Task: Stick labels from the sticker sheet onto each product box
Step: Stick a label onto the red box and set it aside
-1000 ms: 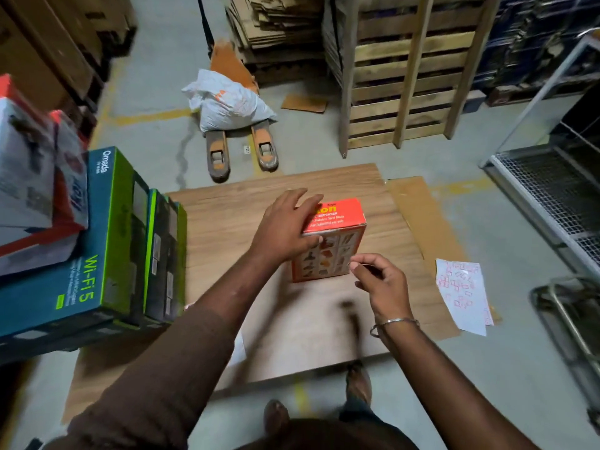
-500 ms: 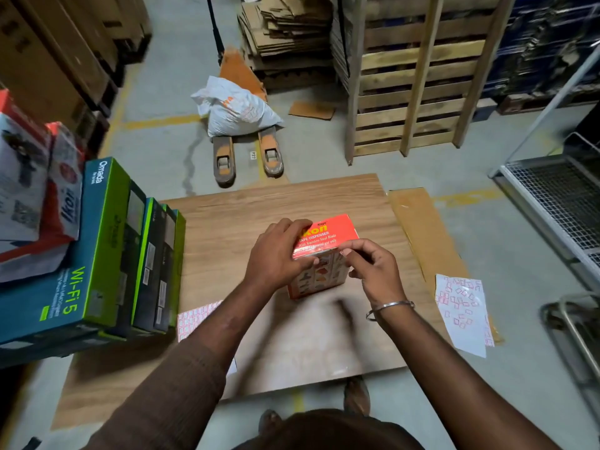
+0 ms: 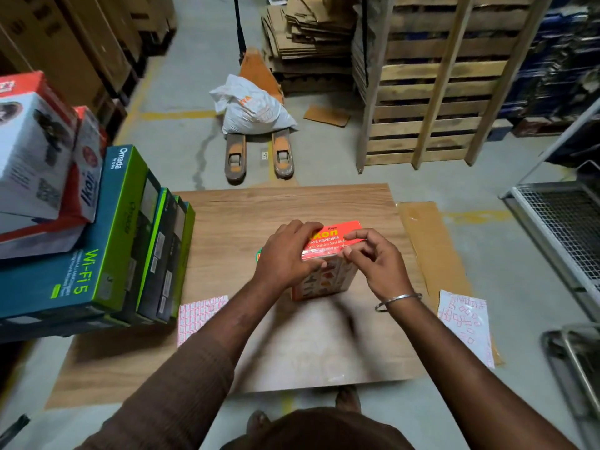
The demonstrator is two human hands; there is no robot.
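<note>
Steadying the orange tape-dispenser box (image 3: 328,274) near the middle of the wooden tabletop (image 3: 227,222), we had our left hand (image 3: 289,254) curled over its top from nine o'clock, fingers clamped on the upper left edge. Our right hand (image 3: 373,258) sat just beside the box at three o'clock, thumb and forefinger pinched together at the near right edge of the lid; whether a label lay between them we could not tell, it being too small to see. The box's long axis ran roughly from nine to three o'clock, so the label spot lay straight ahead of the right grip, the nearer hand for pressing. One sticker sheet (image 3: 194,315) lay at seven o'clock from the box, partly under our left forearm; another sheet (image 3: 464,323) lay at four o'clock, off the board's edge. Compared with a second before, our right hand had risen from the box's lower front corner to its top, and our left had slid further over the lid.
</note>
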